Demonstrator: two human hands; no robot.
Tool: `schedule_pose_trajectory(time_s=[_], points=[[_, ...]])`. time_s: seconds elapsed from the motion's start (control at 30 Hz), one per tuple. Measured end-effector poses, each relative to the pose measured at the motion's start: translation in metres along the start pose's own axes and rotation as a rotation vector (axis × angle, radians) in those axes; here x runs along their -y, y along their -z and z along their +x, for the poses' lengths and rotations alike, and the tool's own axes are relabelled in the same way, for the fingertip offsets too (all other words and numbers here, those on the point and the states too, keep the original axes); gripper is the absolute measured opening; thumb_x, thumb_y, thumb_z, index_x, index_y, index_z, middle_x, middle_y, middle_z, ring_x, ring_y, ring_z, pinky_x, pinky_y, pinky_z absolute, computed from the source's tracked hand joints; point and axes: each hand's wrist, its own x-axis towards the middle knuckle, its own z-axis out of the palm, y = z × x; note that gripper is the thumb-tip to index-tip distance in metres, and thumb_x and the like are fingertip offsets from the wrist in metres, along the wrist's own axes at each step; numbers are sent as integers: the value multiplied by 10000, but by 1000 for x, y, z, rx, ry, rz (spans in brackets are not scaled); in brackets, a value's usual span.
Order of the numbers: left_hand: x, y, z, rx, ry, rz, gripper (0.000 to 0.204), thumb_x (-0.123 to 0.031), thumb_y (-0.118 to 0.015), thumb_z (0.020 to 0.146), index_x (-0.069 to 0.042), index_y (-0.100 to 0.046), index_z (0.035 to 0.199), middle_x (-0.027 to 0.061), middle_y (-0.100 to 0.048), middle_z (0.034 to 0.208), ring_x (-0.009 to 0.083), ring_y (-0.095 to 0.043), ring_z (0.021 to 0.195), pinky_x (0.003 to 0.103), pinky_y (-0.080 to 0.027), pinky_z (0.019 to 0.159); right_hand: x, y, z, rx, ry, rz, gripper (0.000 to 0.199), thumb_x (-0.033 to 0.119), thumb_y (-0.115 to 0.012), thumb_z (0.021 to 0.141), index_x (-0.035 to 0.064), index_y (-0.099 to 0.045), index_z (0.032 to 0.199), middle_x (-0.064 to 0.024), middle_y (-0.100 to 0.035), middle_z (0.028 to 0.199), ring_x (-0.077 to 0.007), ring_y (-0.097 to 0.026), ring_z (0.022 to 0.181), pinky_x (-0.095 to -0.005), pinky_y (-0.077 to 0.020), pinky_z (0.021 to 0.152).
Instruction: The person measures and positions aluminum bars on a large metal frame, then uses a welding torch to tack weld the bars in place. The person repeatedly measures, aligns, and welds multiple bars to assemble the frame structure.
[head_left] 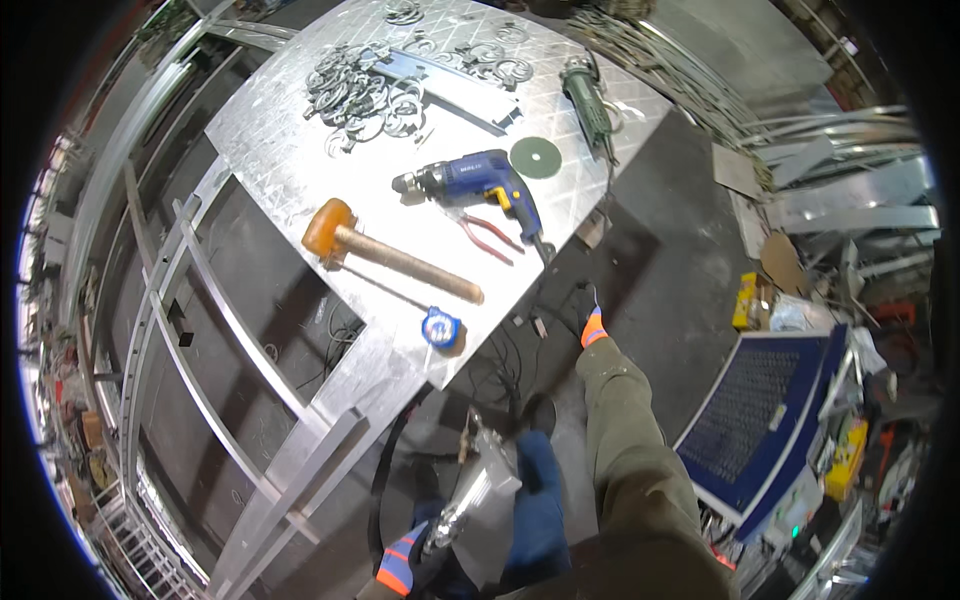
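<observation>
My left hand (402,562), in a purple and orange glove, is low in the picture near my legs. It is closed on the lower end of a silver-grey tool (486,478) with a shiny body and a brownish piece at its top; its exact kind does not show. My right arm reaches forward past the table's right edge. My right hand (593,322) hangs over the dark floor in an orange-cuffed glove, its dark fingers blending into the background. On the metal table (300,130) lie a mallet (400,265), a blue tape measure (440,328), red-handled pliers (488,238) and a blue drill (470,178).
Farther back on the table are a green angle grinder (588,105), a green disc (535,157), a metal channel (450,90) and heaped metal rings (365,95). A metal frame (215,310) stands at left. Cables (500,365) trail below the table. A blue panel (760,420) leans at right.
</observation>
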Motion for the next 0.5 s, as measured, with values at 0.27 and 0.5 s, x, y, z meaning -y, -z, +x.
schedule_pose_trajectory(time_s=[0.27, 0.5], points=[[-70, -90, 132, -216, 11, 242, 594, -347, -707, 936, -7, -559, 1401, 259, -665, 1271, 405, -645, 1189, 430, -518, 980, -37, 25, -49, 113, -692, 2373, 348, 345, -432, 1074, 75, -603, 1211, -105, -676, 1040, -280, -633, 882, -425, -489, 770], [-161, -119, 304, -88, 124, 532, 669, -344, -723, 906, -141, -497, 1503, 248, -632, 1316, 433, -616, 1194, 440, -513, 989, -62, 80, -108, 919, 229, 3330, 481, 425, -406, 1100, -1, -600, 1208, -184, -696, 1021, -303, -692, 951, -415, -562, 854]])
